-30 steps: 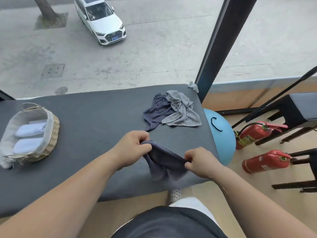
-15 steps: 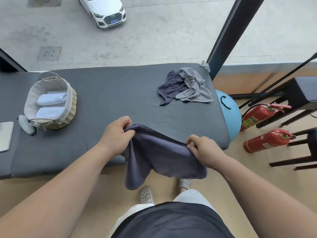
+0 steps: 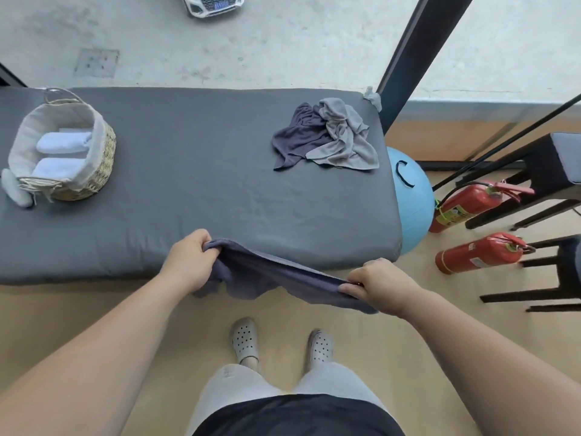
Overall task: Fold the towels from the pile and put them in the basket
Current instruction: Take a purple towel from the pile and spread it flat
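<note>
Dark towel [image 3: 276,276] hangs stretched between my hands, left hand [image 3: 188,262] and right hand [image 3: 382,284] each pinching a corner in curled fingers, I'd say to spread it flat for folding. The pile [image 3: 327,136] lies beyond my right hand, the basket [image 3: 100,171] well off to my left.

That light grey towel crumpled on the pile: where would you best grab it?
Probably the light grey towel by its lower right corner, coming from the near side: it lies flat on the mattress, clear of the dark towel on its left. The bunched top might lift tangled.
</note>
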The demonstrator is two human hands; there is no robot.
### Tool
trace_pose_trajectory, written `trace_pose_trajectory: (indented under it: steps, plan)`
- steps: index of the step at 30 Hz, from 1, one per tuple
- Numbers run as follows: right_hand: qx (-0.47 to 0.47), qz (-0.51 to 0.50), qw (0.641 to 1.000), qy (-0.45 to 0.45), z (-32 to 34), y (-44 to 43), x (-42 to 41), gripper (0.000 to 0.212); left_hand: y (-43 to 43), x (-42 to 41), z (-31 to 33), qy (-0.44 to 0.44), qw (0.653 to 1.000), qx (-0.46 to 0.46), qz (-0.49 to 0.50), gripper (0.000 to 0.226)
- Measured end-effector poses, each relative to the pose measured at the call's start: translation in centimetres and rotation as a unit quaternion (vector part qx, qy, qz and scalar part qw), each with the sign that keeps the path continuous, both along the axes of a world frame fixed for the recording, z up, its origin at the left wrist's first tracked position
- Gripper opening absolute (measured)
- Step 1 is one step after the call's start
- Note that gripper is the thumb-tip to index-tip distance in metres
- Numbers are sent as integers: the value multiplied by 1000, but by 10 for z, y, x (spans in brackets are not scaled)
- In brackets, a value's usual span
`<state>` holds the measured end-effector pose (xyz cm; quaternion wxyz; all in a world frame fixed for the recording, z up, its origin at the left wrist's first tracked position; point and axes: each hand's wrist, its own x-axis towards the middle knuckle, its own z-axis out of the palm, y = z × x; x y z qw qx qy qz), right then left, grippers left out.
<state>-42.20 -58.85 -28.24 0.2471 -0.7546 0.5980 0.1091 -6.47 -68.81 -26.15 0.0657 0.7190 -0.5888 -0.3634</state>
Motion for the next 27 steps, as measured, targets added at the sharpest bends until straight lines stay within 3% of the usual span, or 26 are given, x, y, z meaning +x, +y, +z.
trace_pose_trajectory:
  steps: [4, 8, 10, 17, 19, 21, 23, 27]
  plan:
    - [20, -22, 999, -11, -20, -3, -45, 29, 13, -17, -21, -18, 1000, 14, -7, 27]
    - [76, -89, 993, -31, -34, -3, -77, 25, 27, -20, -40, 55, 990, 94, -92, 19]
    - [76, -96, 992, -22, -46, -6, -87, 27, 25, -19, -52, 40, 986, 103, -127, 17]
    - [-14, -127, 990, 60, -105, -78, -98, 30, -36, -39, -118, -84, 987, -3, -133, 30]
    - [-43, -128, 987, 92, -125, -105, -97, 30, -61, -50, -144, -200, 962, -90, -164, 30]
    - [-70, -133, 980, 131, -151, -130, -97, 29, -84, -64, -170, -308, 913, -172, -205, 30]
    - [-98, -137, 970, 176, -181, -149, -97, 27, -104, -74, -198, -350, 886, -192, -235, 32]
    - [-165, -153, 952, 206, -231, -184, -99, 24, -149, -86, -246, -376, 870, -216, -233, 34]
